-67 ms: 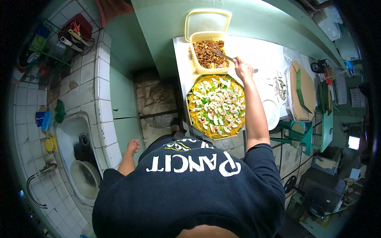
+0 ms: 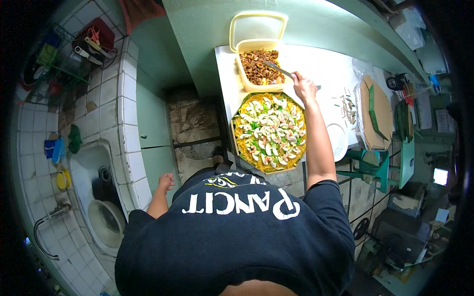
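Note:
My right hand (image 2: 305, 88) is closed round the handle of a long metal utensil (image 2: 277, 69). The utensil's far end dips into a yellowish plastic tub (image 2: 243, 79), among small brown crispy-looking pieces (image 2: 257, 64). I cannot make out the shape of that end. Just nearer than the tub lies an eight-sided tray (image 2: 233, 129) of yellow noodles, topped with white egg slices, shrimp and chopped greens (image 2: 270, 129). My right forearm passes along the tray's right edge. My left hand (image 2: 167, 181) hangs low at my left side, its fingers curled with nothing visible in them.
The tub's lid (image 2: 259, 27) leans up behind it. Right on the white table (image 2: 321, 61) are a round white lid or plate (image 2: 336, 143), scattered thin pieces (image 2: 348, 107) and cardboard (image 2: 380, 116). A green stool (image 2: 373, 170) stands nearby. At left is a tiled sink (image 2: 81, 170).
My right hand has shifted very slightly to the right with the utensil. The utensil's end is still in the tub, and my left hand has not moved.

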A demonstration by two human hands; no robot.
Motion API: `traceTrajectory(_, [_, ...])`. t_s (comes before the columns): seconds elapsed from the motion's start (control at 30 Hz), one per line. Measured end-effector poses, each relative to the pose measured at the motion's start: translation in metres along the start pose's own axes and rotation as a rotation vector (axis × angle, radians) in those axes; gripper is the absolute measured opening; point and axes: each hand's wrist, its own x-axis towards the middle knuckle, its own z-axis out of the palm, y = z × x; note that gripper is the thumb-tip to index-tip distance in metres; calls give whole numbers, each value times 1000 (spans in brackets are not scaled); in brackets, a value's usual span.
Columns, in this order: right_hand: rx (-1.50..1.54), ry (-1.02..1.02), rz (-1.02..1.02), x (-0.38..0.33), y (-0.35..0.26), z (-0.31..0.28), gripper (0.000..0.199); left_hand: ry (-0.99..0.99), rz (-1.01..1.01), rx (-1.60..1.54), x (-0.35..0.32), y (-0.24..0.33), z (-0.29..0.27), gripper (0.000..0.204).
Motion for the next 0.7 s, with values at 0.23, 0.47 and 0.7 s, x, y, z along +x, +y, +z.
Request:
traceTrajectory(0.23, [-100,116,-222,17,-3,14,24,-49,111,52,0,54,15,30])
traceTrajectory(0.47, [-46,103,-91,8,3,-7,31,-51,239,-14,-10,80,17,30])
traceTrajectory(0.7, [172,260,70,-34,16,-19,35,-46,33,29,-1,33,14,29])
